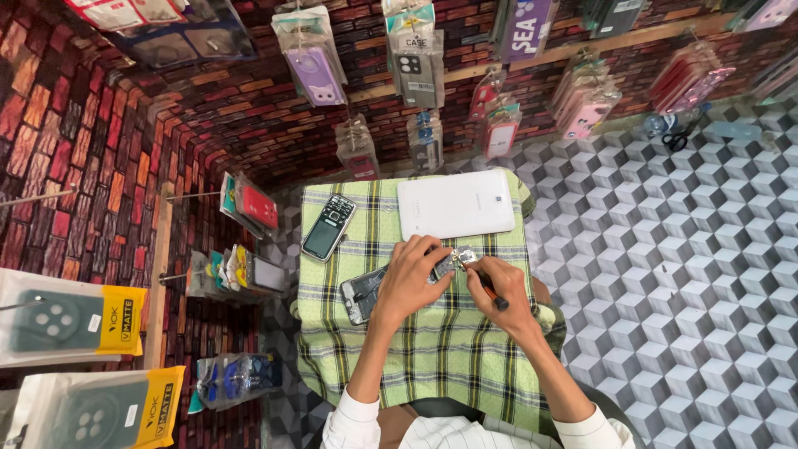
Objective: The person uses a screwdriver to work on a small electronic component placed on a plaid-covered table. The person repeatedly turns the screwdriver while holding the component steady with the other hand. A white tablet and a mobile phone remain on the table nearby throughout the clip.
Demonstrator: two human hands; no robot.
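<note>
On a green-and-yellow checked cloth (416, 349) lies an opened mobile phone (362, 293) with its back off. My left hand (409, 281) presses down on the phone's body, fingers curled over its upper end. My right hand (497, 284) grips a small screwdriver (489, 293) with a dark handle, its tip at a small metal part (462, 256) at the phone's top edge. The two hands almost touch there.
A white tablet (455, 204) lies face down at the cloth's far side, and a keypad phone (327, 227) lies at the far left. Packaged phone cases hang on the brick-pattern wall (249, 108). Scissors (680, 135) rest on the cube-patterned floor at right.
</note>
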